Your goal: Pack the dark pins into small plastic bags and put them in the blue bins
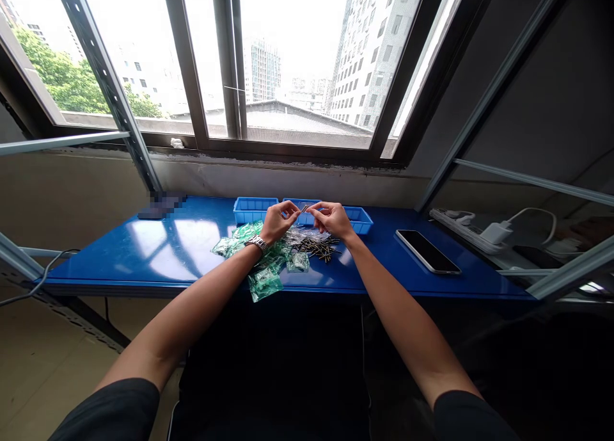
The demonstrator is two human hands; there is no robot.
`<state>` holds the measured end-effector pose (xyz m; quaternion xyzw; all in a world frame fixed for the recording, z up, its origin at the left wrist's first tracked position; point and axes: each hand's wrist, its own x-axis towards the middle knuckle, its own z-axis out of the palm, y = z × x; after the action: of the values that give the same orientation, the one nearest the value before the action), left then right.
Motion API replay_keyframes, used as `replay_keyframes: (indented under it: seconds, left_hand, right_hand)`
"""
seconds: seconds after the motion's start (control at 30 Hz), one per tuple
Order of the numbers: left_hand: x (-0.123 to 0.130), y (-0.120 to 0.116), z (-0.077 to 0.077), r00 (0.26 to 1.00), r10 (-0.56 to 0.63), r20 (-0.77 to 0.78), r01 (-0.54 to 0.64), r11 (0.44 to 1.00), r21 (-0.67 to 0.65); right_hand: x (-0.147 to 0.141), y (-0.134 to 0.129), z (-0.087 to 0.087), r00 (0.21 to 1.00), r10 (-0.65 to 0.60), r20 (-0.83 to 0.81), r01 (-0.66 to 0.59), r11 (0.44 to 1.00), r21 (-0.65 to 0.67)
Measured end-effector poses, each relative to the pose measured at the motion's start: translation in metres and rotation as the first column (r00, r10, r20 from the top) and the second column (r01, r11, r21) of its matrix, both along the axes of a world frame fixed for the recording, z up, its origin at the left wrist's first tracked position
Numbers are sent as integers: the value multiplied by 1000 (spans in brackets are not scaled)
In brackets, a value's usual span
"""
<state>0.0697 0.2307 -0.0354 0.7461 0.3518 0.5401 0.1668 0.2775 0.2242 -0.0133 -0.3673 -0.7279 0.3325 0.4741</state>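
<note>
My left hand (279, 222), with a metal-band watch (259, 242) at its wrist, is closed in a pinch above the table. Facing it, my right hand (333, 220) is pinched too, and the fingertips of both hands nearly meet. Between them shows a small thin dark piece (304, 208), too small for me to tell its kind. Below the left hand lie green-tinted plastic packets (266, 282) in a heap. Under the right hand is a loose pile of thin black and gold screw-like pieces (320, 248). Clear small bags (298, 262) lie between the two heaps.
Blue bins stand in a row behind the hands, a left one (256, 209) and a right one (359, 219) among them. A phone (428, 251) lies on the blue table (384, 268) at right. Metal posts rise at both sides. A charger (496, 232) sits in a power strip.
</note>
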Motion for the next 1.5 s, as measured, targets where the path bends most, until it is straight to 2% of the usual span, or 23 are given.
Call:
replay_keyframes:
  seconds: [0.23,0.47,0.73,1.03,1.33,1.5]
  left_hand:
    - [1,0,-1,999,-11,34,10,1000,7]
    - [1,0,1,999,29,39,-33,993,113]
    - [0,1,0,998,44,36,-47,992,118]
    - [-1,0,1,998,45,35,-48,995,92]
    - [1,-1,0,998,-13,58,16,999,-37]
    - [1,0,-1,998,2,61,0,1000,-25]
  right_hand:
    - [1,0,0,1000,10,0,-10,1000,-24]
    - [-1,0,0,1000,-16,-18,17,999,45]
    - [0,2,-1,999,-26,-31,28,998,56]
    - [0,-1,0,1000,-29,6,28,997,74]
    - [1,1,-1,998,-22,59,21,1000,22]
    - [1,0,0,993,-40,109,38,999,20]
